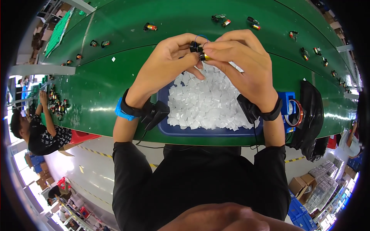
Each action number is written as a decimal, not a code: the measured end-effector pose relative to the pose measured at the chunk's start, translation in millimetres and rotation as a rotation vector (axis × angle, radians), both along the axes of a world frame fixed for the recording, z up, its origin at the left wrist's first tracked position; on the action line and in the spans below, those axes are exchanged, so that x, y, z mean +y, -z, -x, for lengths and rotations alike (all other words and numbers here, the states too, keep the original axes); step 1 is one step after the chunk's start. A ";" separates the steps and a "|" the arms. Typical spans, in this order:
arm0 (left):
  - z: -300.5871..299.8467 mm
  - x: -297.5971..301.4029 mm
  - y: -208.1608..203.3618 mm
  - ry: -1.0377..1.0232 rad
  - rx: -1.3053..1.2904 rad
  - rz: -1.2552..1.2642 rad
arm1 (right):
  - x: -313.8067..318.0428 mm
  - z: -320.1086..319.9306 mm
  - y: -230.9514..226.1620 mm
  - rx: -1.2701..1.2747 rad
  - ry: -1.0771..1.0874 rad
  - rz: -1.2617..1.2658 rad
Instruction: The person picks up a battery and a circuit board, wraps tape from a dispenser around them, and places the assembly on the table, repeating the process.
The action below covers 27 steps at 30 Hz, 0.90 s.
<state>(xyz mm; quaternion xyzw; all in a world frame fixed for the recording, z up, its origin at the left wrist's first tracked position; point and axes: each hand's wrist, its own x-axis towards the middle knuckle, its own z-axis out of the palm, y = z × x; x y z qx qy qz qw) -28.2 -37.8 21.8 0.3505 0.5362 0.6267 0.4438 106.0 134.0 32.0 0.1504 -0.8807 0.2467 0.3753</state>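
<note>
My left hand (pixel 163 59) pinches a small black part (pixel 194 47) between thumb and fingers, above the far edge of a blue tray (pixel 204 132). Close against it, my right hand (pixel 248 57) grips a small yellow-and-black battery (pixel 205 56) by its end. A thin blue wire (pixel 201 36) loops up between the two hands. Fingers partly hide both parts, so how they join cannot be made out. Many small white translucent squares (pixel 208 100) fill the tray under my hands.
Several battery-and-board assemblies (pixel 151 27) lie spaced along the far green surface (pixel 123 23). Right of the tray stand a blue tape dispenser (pixel 286 102) and a black plastic bag (pixel 310 115). A person (pixel 42 131) sits at the left beside a pile of assemblies (pixel 57 103).
</note>
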 end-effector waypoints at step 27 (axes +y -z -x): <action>-35.1 -12.8 7.8 0.072 -0.076 0.080 | -15.1 -32.5 4.6 -0.121 0.060 0.147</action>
